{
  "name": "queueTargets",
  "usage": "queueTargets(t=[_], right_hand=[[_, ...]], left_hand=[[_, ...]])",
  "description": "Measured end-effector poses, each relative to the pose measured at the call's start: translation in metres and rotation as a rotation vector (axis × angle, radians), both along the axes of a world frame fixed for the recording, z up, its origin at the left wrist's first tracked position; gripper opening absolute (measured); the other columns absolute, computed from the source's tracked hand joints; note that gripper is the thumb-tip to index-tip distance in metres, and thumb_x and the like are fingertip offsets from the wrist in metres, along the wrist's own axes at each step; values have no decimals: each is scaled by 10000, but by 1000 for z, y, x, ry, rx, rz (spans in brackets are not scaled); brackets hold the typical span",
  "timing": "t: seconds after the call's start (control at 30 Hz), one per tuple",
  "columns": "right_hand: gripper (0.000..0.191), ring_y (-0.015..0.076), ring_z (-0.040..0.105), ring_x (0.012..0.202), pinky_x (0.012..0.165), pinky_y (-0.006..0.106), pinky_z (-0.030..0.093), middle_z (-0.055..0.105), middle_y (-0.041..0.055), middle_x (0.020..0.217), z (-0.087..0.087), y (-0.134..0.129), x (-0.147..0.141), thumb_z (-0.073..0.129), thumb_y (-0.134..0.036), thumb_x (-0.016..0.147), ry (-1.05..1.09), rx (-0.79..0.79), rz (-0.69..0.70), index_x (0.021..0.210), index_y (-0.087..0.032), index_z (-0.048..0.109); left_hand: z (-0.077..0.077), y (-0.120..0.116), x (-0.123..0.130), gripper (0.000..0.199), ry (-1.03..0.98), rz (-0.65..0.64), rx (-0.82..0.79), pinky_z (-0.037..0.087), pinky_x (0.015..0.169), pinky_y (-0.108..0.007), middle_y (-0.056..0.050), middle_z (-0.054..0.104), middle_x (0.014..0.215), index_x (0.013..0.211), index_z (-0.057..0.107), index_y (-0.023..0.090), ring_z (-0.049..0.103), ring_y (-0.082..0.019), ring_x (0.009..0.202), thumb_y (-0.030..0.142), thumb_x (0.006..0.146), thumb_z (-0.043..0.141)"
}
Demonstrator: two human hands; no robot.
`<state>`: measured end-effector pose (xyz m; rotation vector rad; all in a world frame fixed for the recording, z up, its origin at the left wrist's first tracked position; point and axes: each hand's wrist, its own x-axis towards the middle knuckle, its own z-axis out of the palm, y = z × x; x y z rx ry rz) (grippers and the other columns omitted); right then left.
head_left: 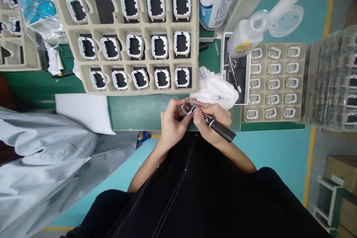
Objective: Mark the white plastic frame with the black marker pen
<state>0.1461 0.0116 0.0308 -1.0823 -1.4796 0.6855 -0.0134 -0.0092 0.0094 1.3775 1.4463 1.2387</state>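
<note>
Near the front edge of the green bench mat (136,113), my left hand (175,121) pinches a small silver watch-case frame (186,108). A black marker pen (221,130) lies in my right hand (210,121), its tip pointing at the frame; whether it touches cannot be made out. Beyond my hands stands a beige tray (142,26) with similar frames in its pockets, and one pocket in the back row shows only its black base. Just behind my right hand is a crumpled white cloth (216,87).
On the right, a second tray (264,92) of frames sits beside a white box (245,98) with tweezers (234,74). Behind are a dispenser bottle (245,39) and a labelled container (214,3). Stacked clear trays (329,81) stand far right. A person's grey sleeve (41,148) is at left.
</note>
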Motion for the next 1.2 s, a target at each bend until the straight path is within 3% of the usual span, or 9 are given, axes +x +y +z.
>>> queueTargets(t=[0.17, 0.3, 0.63, 0.83, 0.97, 1.2], right_hand=[[168, 290, 957, 1020, 851, 369, 821, 884, -20, 866, 2, 0, 0, 816, -212, 1078, -5, -8, 1, 988, -302, 707], [160, 284, 956, 1030, 848, 357, 814, 899, -8, 910, 4, 0, 0, 814, -220, 1084, -13, -21, -6, 993, -300, 710], [159, 284, 956, 1034, 840, 351, 812, 903, 0, 918, 2, 0, -1, 806, -232, 1094, -4, -20, -12, 985, -287, 703], [143, 266, 954, 990, 872, 368, 830, 905, -13, 935, 4, -2, 0, 807, -216, 1082, -96, 20, -25, 999, -295, 722], [195, 243, 938, 916, 1025, 401, 819, 902, -23, 945, 5, -1, 1, 804, -123, 1043, -191, 28, 64, 984, -302, 753], [202, 215, 926, 846, 902, 353, 823, 874, -45, 885, 7, 4, -5, 776, -124, 1053, -155, 107, -16, 1003, -301, 692]], left_hand=[[-1, 0, 0, 323, 22, -5, 18, 528, 583, -190, 25, 757, 889, 1309, 787, 253, 605, -91, 633, 213, 1009, 900], [0, 0, 0, 336, 33, -4, 33, 509, 569, -180, 38, 742, 862, 1320, 796, 264, 585, -83, 620, 173, 1009, 886], [1, 0, 2, 303, 22, -2, 15, 634, 664, -222, 5, 804, 948, 1316, 781, 257, 744, -124, 717, 258, 1038, 901], [1, -1, 1, 310, 37, 2, 2, 551, 612, -213, 17, 766, 913, 1321, 789, 252, 632, -100, 657, 264, 1028, 887], [1, -2, 0, 290, 50, 13, -15, 461, 564, -207, 42, 689, 833, 1299, 795, 252, 511, -92, 618, 287, 1023, 878], [1, -1, 2, 310, 4, 15, -17, 450, 576, -191, 49, 659, 825, 1296, 785, 252, 488, -90, 632, 241, 1001, 882]])
